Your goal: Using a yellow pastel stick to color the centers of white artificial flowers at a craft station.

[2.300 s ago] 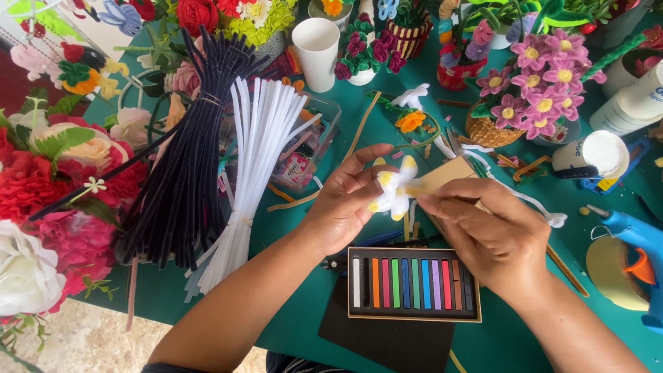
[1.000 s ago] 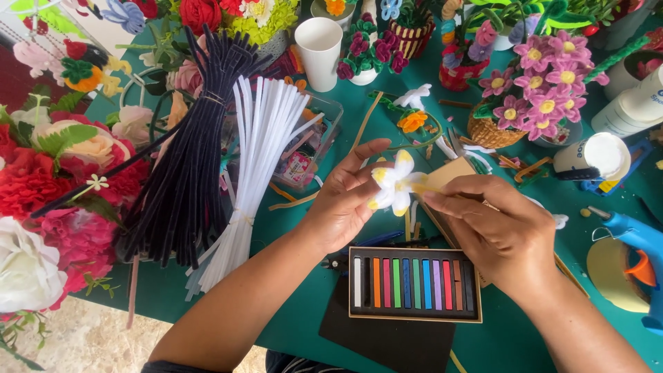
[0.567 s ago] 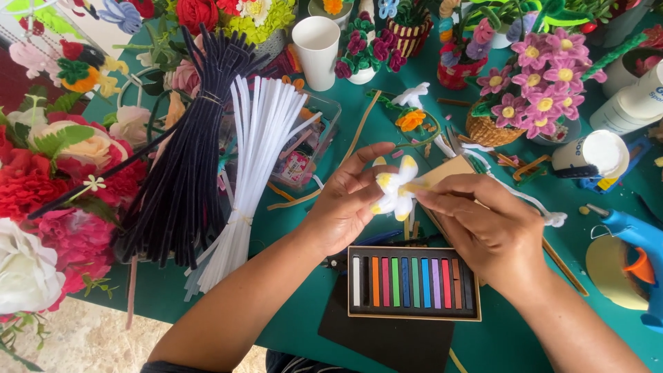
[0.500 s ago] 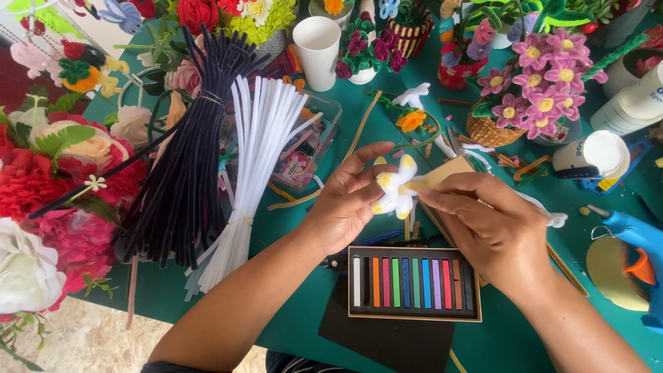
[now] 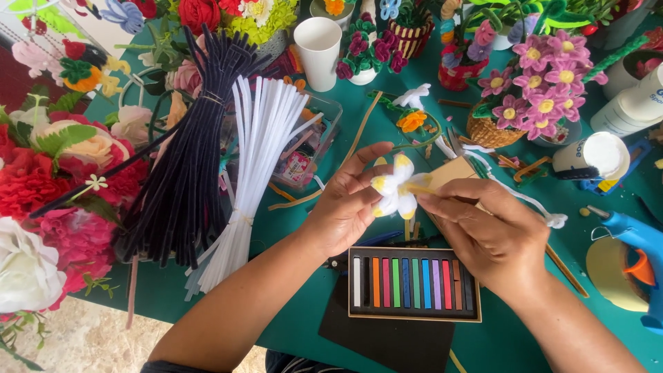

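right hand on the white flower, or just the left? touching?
Touching. In the head view the right hand presses a yellow stick against the white flower, fingertips at its petals, while the left hand cups it from behind.

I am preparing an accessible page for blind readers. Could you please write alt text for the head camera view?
Two hands work over a green table: the left hand holds a small white flower with yellow-tinted petals, and the right hand rubs a yellow chalk stick against it. A box of coloured chalks lies below, with dark and white pipe-cleaner bundles on the left.
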